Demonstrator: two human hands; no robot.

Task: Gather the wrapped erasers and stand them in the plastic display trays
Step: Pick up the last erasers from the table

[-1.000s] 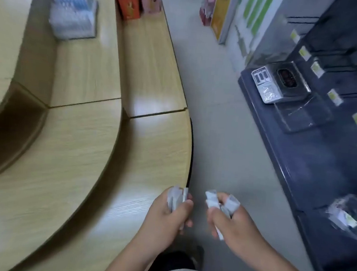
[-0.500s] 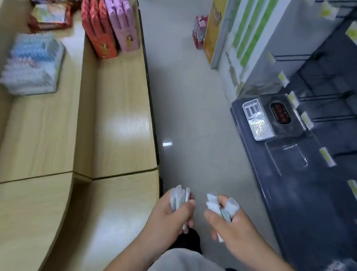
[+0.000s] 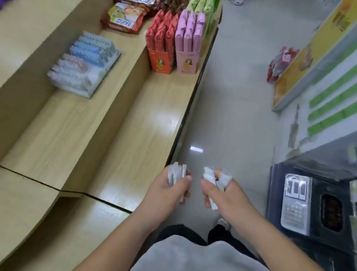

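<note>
Wrapped erasers (image 3: 177, 173), low centre of frame, split between your fists: left hand (image 3: 164, 191) clamps a tidy stack, right hand (image 3: 227, 196) grips a splayed bunch poking out of its grasp. That splay looks risky; one could slip onto the floor (image 3: 228, 109).

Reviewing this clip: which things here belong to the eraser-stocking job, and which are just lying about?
Job: wrapped erasers gripped in the left hand; more erasers in the right hand; clear tray of wrapped packets on the shelf, probably a display tray.

Lying about: red box, pink box, orange snack bags, packaged calculator, red bags on the floor.
</note>
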